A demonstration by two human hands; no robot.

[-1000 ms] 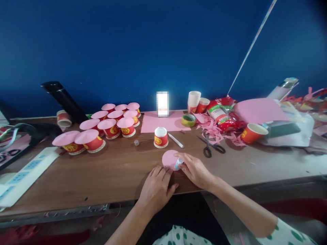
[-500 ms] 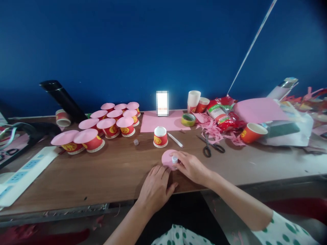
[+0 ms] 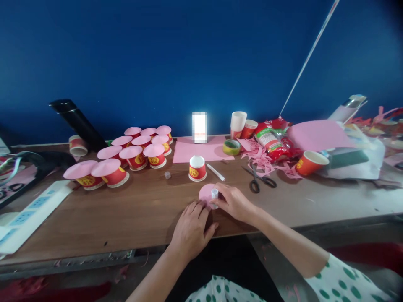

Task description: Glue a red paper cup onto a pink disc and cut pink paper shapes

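Observation:
My right hand point(image 3: 234, 202) pinches a small white glue stick point(image 3: 214, 194) and holds it upright on a pink paper disc point(image 3: 205, 191). My left hand point(image 3: 192, 224) lies flat, its fingertips at the disc's near edge and the thumb spread out to the right. Just beyond the disc, a red and yellow paper cup point(image 3: 197, 169) stands upside down with its white base up. Beside that cup lies a white pen point(image 3: 215, 172). A small clear cap point(image 3: 167, 175) rests to the left.
Several upturned cups topped with pink discs point(image 3: 137, 152) stand at left, near a power strip point(image 3: 33, 214). Black scissors point(image 3: 258, 179), yellow-green tape point(image 3: 231, 147), shredded pink paper point(image 3: 258, 157) and a tipped cup point(image 3: 311, 163) lie at right. A pink sheet point(image 3: 185, 151) lies at the back.
My right hand has shifted very slightly, tilting the glue stick a little more upright on the disc. My left hand has barely moved.

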